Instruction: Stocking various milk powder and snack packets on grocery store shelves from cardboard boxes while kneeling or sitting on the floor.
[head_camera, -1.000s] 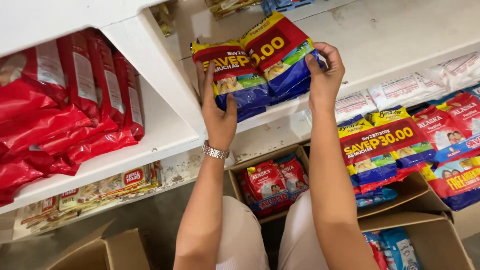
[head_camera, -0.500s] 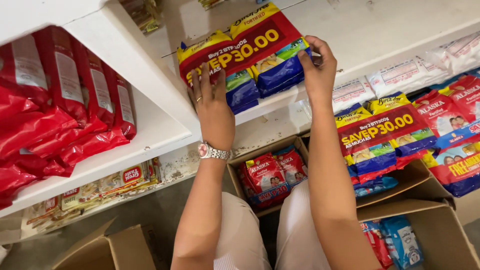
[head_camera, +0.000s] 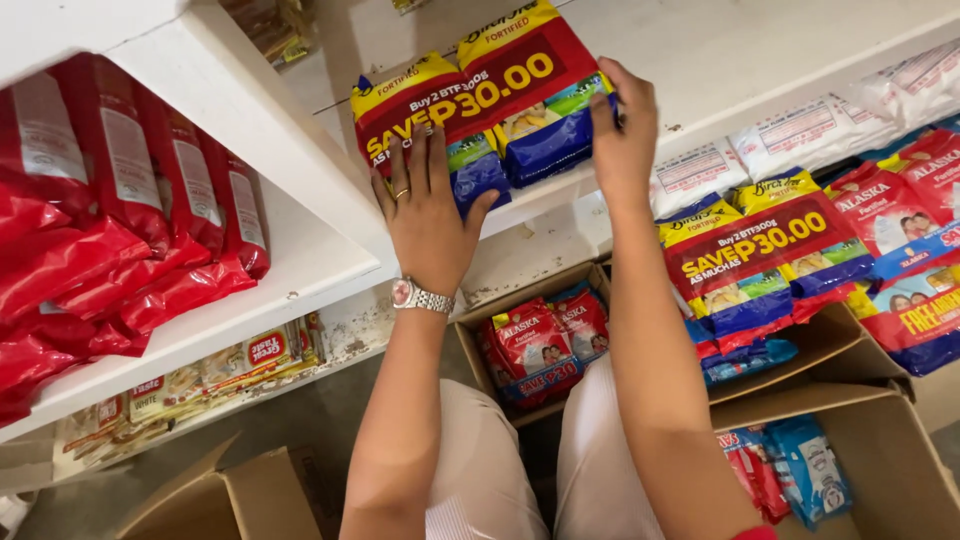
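Observation:
A twin pack of red, yellow and blue powder pouches (head_camera: 480, 100) lies on the white upper shelf (head_camera: 760, 50). My left hand (head_camera: 428, 215), wearing a ring and a metal wristwatch, rests flat against the pack's near left end with fingers spread. My right hand (head_camera: 625, 130) grips the pack's right edge. An identical twin pack (head_camera: 745, 255) lies on the shelf below, to the right.
Red pouches (head_camera: 110, 220) fill the left shelf. White sachets (head_camera: 800, 135) and red-blue pouches (head_camera: 900, 250) sit at right. Open cardboard boxes (head_camera: 850, 400) with more pouches (head_camera: 545, 340) stand below, beside another box (head_camera: 240, 495) on the floor.
Both hands have pushed the twin pack further back onto the upper shelf. My left hand has slid from the pack's side to its near end and flattened out.

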